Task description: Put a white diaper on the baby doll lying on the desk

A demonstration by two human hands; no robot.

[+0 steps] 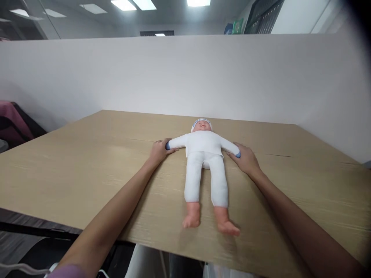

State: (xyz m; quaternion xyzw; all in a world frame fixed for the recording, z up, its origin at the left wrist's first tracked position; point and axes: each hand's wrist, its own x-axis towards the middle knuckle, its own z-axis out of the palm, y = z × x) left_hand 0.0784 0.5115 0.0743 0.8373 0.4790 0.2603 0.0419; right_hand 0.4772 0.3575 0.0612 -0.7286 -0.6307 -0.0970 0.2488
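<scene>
A baby doll (204, 143) lies on its back on the wooden table, its bare feet toward me. It wears a white long-sleeved top, white trousers and a white cap (194, 124) with blue marks. Both of its arms are spread out to the sides, ending in blue cuffs. My left hand (159, 150) is closed around the doll's arm at the left cuff, thumb and fingers on either side. At the opposite cuff, my right hand (246, 157) grips the other arm in the same way.
The light wooden table (87, 170) reaches back to a white wall (174, 77). A pink and black item (16, 121) stands beyond the table's left edge. Below the near edge are a dark chair (40, 255) and a pale cable (23, 267).
</scene>
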